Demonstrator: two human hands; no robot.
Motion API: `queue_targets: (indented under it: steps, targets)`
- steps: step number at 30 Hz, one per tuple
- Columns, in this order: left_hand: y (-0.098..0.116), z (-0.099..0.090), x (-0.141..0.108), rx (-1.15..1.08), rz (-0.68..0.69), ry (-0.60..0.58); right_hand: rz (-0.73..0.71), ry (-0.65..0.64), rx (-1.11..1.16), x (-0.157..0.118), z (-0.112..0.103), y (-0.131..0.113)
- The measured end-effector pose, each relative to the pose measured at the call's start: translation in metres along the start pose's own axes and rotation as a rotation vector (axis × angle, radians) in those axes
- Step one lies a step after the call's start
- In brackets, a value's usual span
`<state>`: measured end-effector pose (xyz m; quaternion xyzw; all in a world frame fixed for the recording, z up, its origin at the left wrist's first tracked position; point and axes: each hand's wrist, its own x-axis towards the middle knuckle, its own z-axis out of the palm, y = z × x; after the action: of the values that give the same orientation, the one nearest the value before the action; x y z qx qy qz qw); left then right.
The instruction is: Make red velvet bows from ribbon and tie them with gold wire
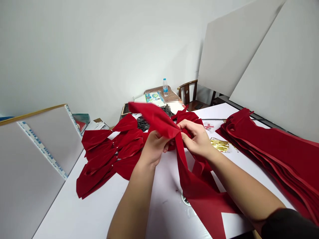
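Note:
Above the white table (97, 212), a red cloth bow (159, 121) is gathered at its middle, with long red tails (199, 189) hanging down to the table's front edge. My left hand (154, 147) grips the bow from the left, its fingers closed and partly hidden by the cloth. On the right, the thumb and forefinger of my right hand (196, 136) pinch the gathered middle. Finished-looking red bows (112, 149) lie piled at the left. Beyond my right hand is a bundle of gold ties (219, 145).
A thick stack of red cloth strips (279, 146) lies at the right. Farther back are a water bottle (165, 88), papers, black plastic (143, 123) and a wooden chair (188, 93). White panels (32, 152) stand left and right.

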<state>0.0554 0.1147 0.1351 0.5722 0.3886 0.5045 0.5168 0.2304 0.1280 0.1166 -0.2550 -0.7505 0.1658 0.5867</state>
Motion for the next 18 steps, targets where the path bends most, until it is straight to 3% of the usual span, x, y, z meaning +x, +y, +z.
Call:
queue_targets:
  steps: [2,4,6,8,11,18]
  targets:
    - [0.004,-0.002,-0.002,0.112,0.174,0.032,0.200,0.013,0.170,0.001,0.002,-0.003]
    - [0.006,-0.005,-0.003,0.334,0.487,0.117,0.367,0.037,0.346,0.002,0.003,-0.008]
    - [0.005,-0.009,-0.003,0.542,0.771,0.156,0.471,0.035,0.450,0.004,0.003,-0.013]
    - [0.003,-0.013,-0.001,0.661,0.937,0.140,0.522,0.004,0.500,0.005,0.002,-0.018]
    - [0.000,-0.014,0.001,0.707,1.034,0.133,0.560,-0.033,0.548,0.007,0.000,-0.023]
    - [0.004,-0.018,0.002,0.802,1.123,0.126,0.561,-0.078,0.550,0.007,-0.001,-0.022]
